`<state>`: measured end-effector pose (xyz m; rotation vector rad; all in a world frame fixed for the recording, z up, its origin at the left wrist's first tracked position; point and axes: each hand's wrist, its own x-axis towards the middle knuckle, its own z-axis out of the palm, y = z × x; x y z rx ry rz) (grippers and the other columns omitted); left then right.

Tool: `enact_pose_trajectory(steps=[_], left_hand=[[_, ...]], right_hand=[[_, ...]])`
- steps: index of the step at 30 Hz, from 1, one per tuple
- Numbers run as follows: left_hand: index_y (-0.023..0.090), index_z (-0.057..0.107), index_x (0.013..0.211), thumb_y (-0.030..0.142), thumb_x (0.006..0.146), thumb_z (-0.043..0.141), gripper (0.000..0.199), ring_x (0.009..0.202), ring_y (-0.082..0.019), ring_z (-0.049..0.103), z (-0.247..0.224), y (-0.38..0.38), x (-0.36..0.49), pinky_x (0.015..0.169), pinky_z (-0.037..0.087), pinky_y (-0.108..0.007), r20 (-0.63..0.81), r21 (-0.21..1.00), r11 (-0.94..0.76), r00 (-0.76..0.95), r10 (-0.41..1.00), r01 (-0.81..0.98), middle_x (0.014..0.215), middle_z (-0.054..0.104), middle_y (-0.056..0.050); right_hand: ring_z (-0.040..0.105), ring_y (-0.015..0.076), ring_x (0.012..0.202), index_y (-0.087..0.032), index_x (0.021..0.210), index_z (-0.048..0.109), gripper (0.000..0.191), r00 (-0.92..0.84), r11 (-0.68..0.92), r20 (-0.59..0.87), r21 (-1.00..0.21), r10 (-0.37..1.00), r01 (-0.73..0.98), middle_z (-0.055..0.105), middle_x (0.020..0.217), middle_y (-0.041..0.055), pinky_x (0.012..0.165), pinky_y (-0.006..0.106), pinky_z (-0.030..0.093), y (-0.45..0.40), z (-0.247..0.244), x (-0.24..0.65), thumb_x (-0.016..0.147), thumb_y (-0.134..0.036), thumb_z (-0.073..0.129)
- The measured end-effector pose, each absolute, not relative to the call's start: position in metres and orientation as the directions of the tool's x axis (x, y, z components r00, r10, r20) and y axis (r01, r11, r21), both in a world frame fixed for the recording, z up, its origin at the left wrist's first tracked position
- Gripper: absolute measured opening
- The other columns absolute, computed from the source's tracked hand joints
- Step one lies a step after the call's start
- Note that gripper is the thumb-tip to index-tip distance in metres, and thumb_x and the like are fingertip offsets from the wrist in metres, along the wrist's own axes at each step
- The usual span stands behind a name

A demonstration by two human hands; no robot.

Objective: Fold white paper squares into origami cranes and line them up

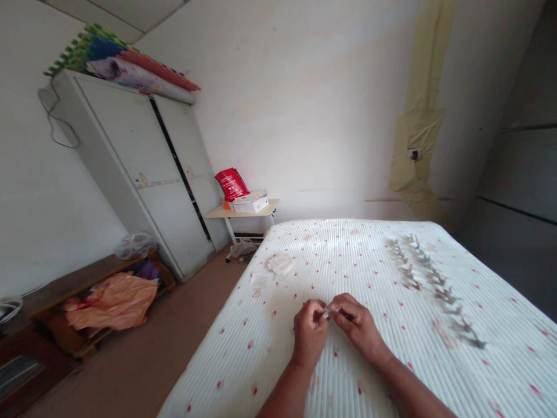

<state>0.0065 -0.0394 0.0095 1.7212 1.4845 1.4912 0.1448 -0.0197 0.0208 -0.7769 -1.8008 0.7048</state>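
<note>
1. The left hand point(310, 326) has its grip closed, thumb and forefinger pinching a small pale piece point(326, 313).
2. The right hand point(355, 323) meets it from the other side, its grip also closed on the piece at the fingertips.
3. The piece sits between the two sets of fingertips, above the bed point(331, 383); its shape is mostly hidden by the fingers.
4. To the right, well apart from the hands, small folded pieces point(442, 294) stand in rows on the bed.
5. Beyond the left hand lie a paper stack point(281, 265) and, just beside it, a sheet point(261, 281) with faint print, unreadable.
6. On the desk point(217, 213) by the wall, a red bag point(231, 184) bears white lettering, too small to read.
</note>
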Motion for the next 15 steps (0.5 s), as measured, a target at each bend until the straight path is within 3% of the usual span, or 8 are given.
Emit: enact_pose_trajectory(steps=[6,15], left_hand=[[0.020,0.044,0.060,0.005,0.061,0.043,0.015,0.074,-0.015,0.056,0.0118,-0.0415,0.0071,0.068,0.042,-0.023,0.453,0.822,-0.367,-0.108,0.885,0.436,0.076,0.062,-0.003],[0.019,0.046,0.060,0.007,0.060,0.043,0.013,0.068,-0.014,0.055,0.0074,-0.0392,0.0046,0.065,0.042,-0.022,0.454,0.827,-0.380,-0.094,0.886,0.414,0.069,0.061,-0.002]], right_hand=[[0.057,0.0148,0.075,-0.020,0.078,0.062,0.009,-0.310,0.617,0.552,-0.768,0.774,0.171,0.057,0.077,0.0033,0.069,0.026,0.046,-0.0218,0.0211,0.1436,0.078,-0.018,0.053],[0.057,0.0130,0.075,-0.021,0.080,0.062,0.018,-0.408,0.656,0.528,-0.691,0.745,0.303,0.058,0.077,0.0022,0.069,0.024,0.046,-0.0261,0.0245,0.1429,0.078,-0.010,0.048]])
